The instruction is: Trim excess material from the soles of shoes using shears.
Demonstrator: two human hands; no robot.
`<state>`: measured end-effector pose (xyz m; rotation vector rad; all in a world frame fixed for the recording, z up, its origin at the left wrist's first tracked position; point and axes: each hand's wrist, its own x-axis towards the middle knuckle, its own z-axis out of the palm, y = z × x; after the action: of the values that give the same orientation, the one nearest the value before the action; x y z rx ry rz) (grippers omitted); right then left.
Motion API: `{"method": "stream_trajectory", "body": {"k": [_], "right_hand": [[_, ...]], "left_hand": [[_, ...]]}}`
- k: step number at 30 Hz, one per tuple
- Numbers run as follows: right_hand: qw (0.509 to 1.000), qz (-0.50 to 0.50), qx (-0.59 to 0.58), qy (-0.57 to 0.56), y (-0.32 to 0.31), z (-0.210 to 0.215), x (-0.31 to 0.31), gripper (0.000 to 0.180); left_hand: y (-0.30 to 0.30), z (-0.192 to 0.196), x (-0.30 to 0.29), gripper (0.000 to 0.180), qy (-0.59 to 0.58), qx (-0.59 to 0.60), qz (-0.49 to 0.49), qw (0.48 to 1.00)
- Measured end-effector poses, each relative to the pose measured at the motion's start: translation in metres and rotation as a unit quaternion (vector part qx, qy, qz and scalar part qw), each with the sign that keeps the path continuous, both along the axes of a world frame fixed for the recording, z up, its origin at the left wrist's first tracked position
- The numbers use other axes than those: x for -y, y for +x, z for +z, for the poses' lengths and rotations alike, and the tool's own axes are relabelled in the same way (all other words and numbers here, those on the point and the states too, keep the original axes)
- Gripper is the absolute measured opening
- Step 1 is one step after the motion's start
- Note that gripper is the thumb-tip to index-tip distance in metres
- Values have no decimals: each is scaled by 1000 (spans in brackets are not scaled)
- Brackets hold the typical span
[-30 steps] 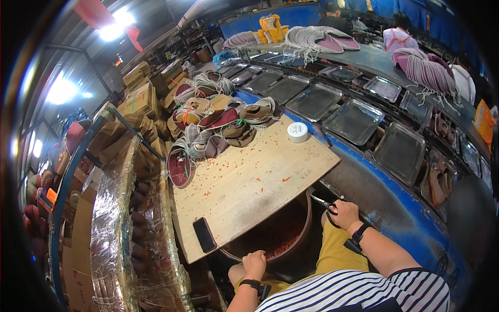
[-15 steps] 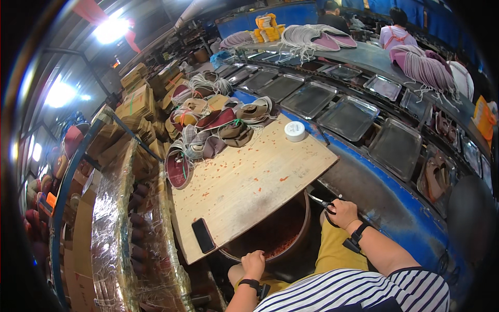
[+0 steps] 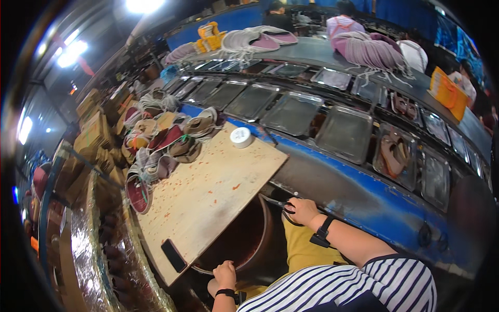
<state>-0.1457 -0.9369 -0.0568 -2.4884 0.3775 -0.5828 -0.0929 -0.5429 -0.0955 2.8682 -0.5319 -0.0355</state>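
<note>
My right hand [image 3: 302,211] grips a pair of scissors [image 3: 274,201] with black handles, blades pointing left over the far rim of a brown round bucket [image 3: 267,229]. Reddish scraps lie inside the bucket, which sits partly under a pale wooden board [image 3: 208,195]. Curled in a loose fist, my left hand [image 3: 225,274] rests by my knee at the bucket's near side, and nothing shows in it. Small orange scraps dot the board. A black phone [image 3: 173,255] lies at its near left corner, and a round white tub [image 3: 240,138] stands at its far end.
Stitched shoe uppers [image 3: 171,138] are heaped along the board's left edge. Beyond a blue-edged machine [image 3: 384,182] run rows of metal trays [image 3: 344,133], one holding a pinkish shoe piece [image 3: 393,153]. Cardboard stacks [image 3: 96,132] stand left. Other people [image 3: 344,23] sit at the back.
My view has swung to the right, so the board, bucket and both hands appear farther left. The scissors stay in my right hand, and my left hand remains curled near the bucket.
</note>
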Motion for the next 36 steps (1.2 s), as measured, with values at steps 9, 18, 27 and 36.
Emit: {"method": "stream_trajectory", "body": {"k": [9, 18, 27, 36], "right_hand": [[981, -177, -36, -64, -94, 27, 156, 18], [872, -414, -215, -151, -218, 53, 320, 26], [910, -325, -201, -157, -234, 30, 381, 51], [960, -242, -86, -110, -135, 99, 249, 33]], "left_hand": [[3, -11, 5, 22, -15, -30, -1, 999], [1, 0, 12, 24, 9, -38, 16, 999], [-1, -10, 6, 19, -6, -10, 5, 1000], [-20, 7, 3, 16, -155, -11, 31, 987]]}}
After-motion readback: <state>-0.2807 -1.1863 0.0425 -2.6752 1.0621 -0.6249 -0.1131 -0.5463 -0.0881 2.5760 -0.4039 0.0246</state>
